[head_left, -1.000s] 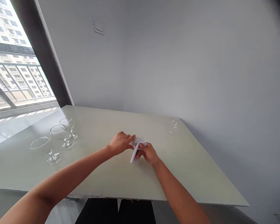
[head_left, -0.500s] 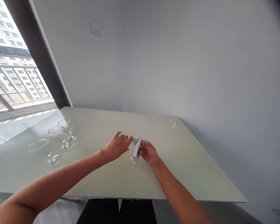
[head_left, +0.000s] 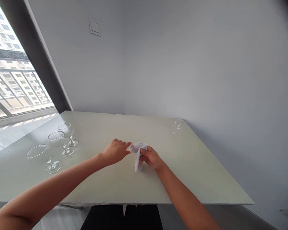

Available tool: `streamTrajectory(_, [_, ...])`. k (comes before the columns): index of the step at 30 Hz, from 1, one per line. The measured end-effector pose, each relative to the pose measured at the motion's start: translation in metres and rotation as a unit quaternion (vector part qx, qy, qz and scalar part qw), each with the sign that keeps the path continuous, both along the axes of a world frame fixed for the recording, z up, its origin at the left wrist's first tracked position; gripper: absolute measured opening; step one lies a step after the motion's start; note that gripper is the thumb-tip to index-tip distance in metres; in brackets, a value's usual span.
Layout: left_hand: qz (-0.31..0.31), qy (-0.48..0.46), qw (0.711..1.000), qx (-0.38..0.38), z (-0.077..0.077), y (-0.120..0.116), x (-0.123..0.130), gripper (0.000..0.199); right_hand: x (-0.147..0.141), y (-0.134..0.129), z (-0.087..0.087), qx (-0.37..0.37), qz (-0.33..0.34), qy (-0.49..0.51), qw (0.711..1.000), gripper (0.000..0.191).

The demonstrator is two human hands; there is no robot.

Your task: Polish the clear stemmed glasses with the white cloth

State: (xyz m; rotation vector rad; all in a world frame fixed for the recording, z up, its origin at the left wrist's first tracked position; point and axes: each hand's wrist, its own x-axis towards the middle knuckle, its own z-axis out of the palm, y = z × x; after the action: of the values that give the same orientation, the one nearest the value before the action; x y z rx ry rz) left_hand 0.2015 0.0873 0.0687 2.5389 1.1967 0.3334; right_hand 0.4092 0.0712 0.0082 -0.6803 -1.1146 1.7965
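The person's bare left hand (head_left: 116, 151) is pointing half-extended fingers (head_left: 126, 144) rightward; the bare right hand (head_left: 150, 156) is gripping, thumb (head_left: 144, 152) uppermost; both bare forearms (head_left: 72, 177) are slanting inward.

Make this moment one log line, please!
right hand: holds cloth | left hand: at glass | left: three glasses | far right: another glass

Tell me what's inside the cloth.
Part of a clear glass shows at the left of the cloth, by the left hand; cloth and right hand hide the rest.
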Motion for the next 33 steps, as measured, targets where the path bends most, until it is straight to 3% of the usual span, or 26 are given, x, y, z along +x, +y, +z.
streamTrajectory(2, [-0.008,0.037,0.983,0.180,-0.004,-0.001,0.006,0.032,-0.005,0.002,-0.004,-0.031,-0.041,0.049,0.997,0.029])
streamTrajectory(3, [-0.023,0.052,0.973,0.222,-0.005,-0.001,0.008,0.030,-0.006,0.001,-0.005,-0.035,-0.043,0.061,0.997,0.030])
streamTrajectory(6, [-0.052,0.066,0.974,0.213,-0.003,0.006,0.007,0.023,-0.007,-0.003,-0.004,0.001,0.016,0.009,1.000,0.031])
streamTrajectory(9, [-0.018,0.026,0.997,0.076,0.002,0.015,-0.001,0.026,-0.006,-0.009,-0.003,0.078,0.068,-0.106,0.989,0.027])
streamTrajectory(11, [0.001,-0.006,0.995,-0.097,0.006,0.019,-0.008,0.031,-0.006,-0.010,-0.003,0.133,0.069,-0.167,0.974,0.023])
streamTrajectory(13, [-0.014,-0.033,0.958,-0.284,0.010,0.022,-0.016,0.036,-0.005,-0.009,-0.003,0.196,0.056,-0.222,0.954,0.019])
streamTrajectory(15, [-0.034,-0.058,0.908,-0.414,0.013,0.023,-0.022,0.043,-0.001,-0.005,-0.001,0.264,0.031,-0.270,0.925,0.014])
streamTrajectory(17, [-0.036,-0.084,0.880,-0.465,0.013,0.026,-0.027,0.044,0.007,0.000,0.003,0.316,-0.016,-0.299,0.900,0.014])
streamTrajectory(18, [-0.029,-0.092,0.880,-0.465,0.012,0.027,-0.029,0.044,0.011,0.002,0.005,0.332,-0.047,-0.304,0.892,0.016])
streamTrajectory(20, [0.005,-0.096,0.905,-0.414,0.009,0.031,-0.032,0.040,0.019,0.003,0.011,0.347,-0.115,-0.305,0.880,0.025])
streamTrajectory(23, [0.103,-0.053,0.956,-0.271,0.002,0.036,-0.035,0.032,0.024,0.000,0.018,0.360,-0.204,-0.315,0.854,0.034])
streamTrajectory(25, [0.160,-0.001,0.973,-0.167,-0.002,0.037,-0.035,0.031,0.020,-0.005,0.021,0.378,-0.246,-0.329,0.830,0.034])
streamTrajectory(27, [0.178,0.047,0.980,-0.069,-0.004,0.034,-0.031,0.031,0.012,-0.010,0.020,0.414,-0.264,-0.345,0.800,0.035])
streamTrajectory(29, [0.143,0.084,0.986,0.017,-0.006,0.026,-0.024,0.026,0.002,-0.014,0.017,0.475,-0.239,-0.380,0.757,0.038])
streamTrajectory(33, [0.005,0.135,0.977,0.166,-0.008,0.005,-0.006,0.016,-0.017,-0.018,0.011,0.560,-0.177,-0.466,0.661,0.037])
